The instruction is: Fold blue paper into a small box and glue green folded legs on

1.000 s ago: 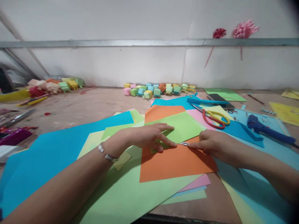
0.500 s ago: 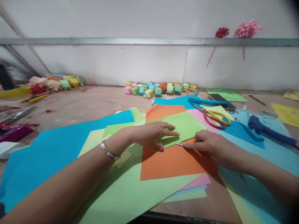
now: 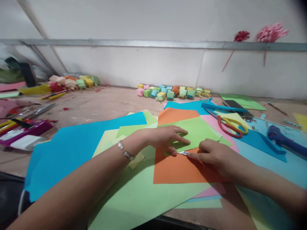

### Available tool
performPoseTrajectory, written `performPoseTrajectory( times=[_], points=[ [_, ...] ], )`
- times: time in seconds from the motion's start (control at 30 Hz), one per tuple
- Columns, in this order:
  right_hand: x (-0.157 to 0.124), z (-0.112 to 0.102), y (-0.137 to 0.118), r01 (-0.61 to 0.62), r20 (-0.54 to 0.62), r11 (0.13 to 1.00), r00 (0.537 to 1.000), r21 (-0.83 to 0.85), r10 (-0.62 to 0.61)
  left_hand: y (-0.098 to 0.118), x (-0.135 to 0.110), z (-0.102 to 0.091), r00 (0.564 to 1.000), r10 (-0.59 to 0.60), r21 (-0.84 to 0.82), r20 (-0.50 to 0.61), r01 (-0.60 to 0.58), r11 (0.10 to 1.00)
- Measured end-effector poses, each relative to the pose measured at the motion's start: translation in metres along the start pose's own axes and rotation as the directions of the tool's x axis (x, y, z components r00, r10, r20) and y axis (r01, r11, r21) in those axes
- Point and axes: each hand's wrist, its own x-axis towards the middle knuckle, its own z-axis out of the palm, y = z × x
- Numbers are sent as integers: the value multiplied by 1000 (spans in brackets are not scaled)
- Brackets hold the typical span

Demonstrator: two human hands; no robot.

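My left hand lies flat with fingers stretched out on a folded green sheet, pressing it down. That sheet rests on an orange sheet. My right hand is closed round a small metal-tipped tool whose point touches the green sheet's lower edge, right beside my left fingertips. A silver bracelet circles my left wrist.
Loose blue, green and pink sheets cover the table. Red-and-yellow scissors and a blue glue gun lie to the right. Several folded paper cubes line the back wall, with more at the far left. Pens and a purple case sit left.
My right hand has drawn the tool leftwards along the green sheet's lower edge, towards my left fingers. The view has shifted a little to the left.
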Motion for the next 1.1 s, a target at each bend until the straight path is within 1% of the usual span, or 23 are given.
performPoseTrajectory(
  times=[0.1, 0.2, 0.33, 0.5, 0.63, 0.8, 0.87, 0.93, 1.0, 1.1],
  points=[
    [0, 3, 3, 30, 21, 999, 999, -22, -30, -4, -4, -1, 999, 22, -38, 39, -20, 999],
    [-2, 6, 5, 31, -10, 999, 999, -24, -31, -12, -7, -1, 997, 30, -101, 73, -22, 995],
    [-2, 7, 6, 42, -37, 999, 998, -28, -43, -18, -5, 0, 997, 41, -137, 68, -32, 990],
    [5, 5, 2, 67, -5, 997, 998, -30, -67, -13, -4, -4, 995, 21, -102, 96, -11, 995],
    [1, 0, 4, 40, 18, 997, 999, -67, -39, -10, -5, -7, 993, 3, -93, 115, 7, 996],
    [-17, -18, 10, -64, 114, 989, 990, -137, 80, -13, -4, -5, 996, 10, -110, 90, 0, 994],
    [-18, -25, 9, -102, 151, 979, 980, -175, 129, -14, -4, -4, 996, 8, -115, 89, 2, 993],
    [-14, -30, 7, -111, 201, 977, 969, -182, 147, -13, -4, -4, 996, 4, -116, 92, 7, 993],
    [-9, -33, 5, -108, 249, 984, 958, -143, 142, -12, -4, -4, 995, -1, -111, 95, 12, 994],
    [-5, -36, 7, -124, 290, 992, 948, -38, 130, -12, -3, -4, 996, 4, -109, 88, 5, 994]
  ],
)
